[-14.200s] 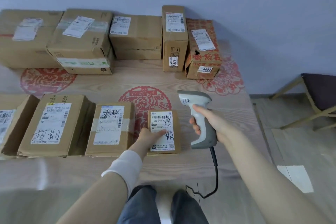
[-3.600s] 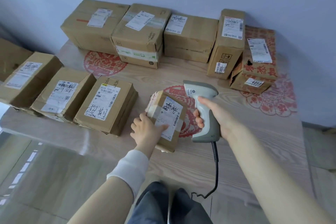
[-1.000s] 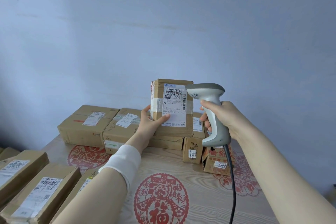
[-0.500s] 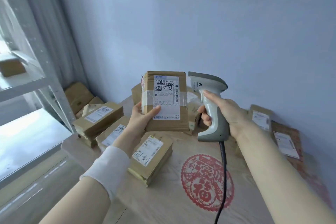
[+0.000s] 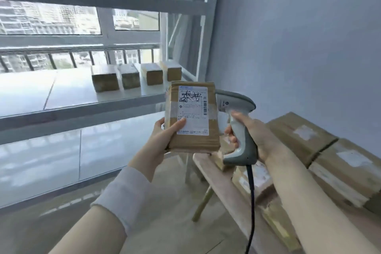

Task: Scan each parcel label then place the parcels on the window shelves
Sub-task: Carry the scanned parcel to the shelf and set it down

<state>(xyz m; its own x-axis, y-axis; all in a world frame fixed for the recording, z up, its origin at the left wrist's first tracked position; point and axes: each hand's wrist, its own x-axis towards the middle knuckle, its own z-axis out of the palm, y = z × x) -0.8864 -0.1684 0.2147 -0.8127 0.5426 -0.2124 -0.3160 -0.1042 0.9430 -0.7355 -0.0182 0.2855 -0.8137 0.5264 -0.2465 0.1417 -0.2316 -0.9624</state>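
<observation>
1. My left hand point(image 5: 162, 136) grips the parcel point(image 5: 192, 117) by its lower left corner, thumb across the front, so the label point(image 5: 193, 109) stands upright and faces me, clear of my fingers.
2. My right hand point(image 5: 250, 136) is closed around the scanner point(image 5: 237, 128) handle; its head sits just behind the parcel's right edge, not aimed at the label, so I judge the scan done.
3. I hold the parcel high, in front of the shelf point(image 5: 68, 93) by the window, ready to set it down.
4. The shelf carries four parcels point(image 5: 136, 75) in a row near its right end; the space to their left is open.
5. More boxes point(image 5: 321, 159) wait on the tabletop point(image 5: 222, 183) at right.
</observation>
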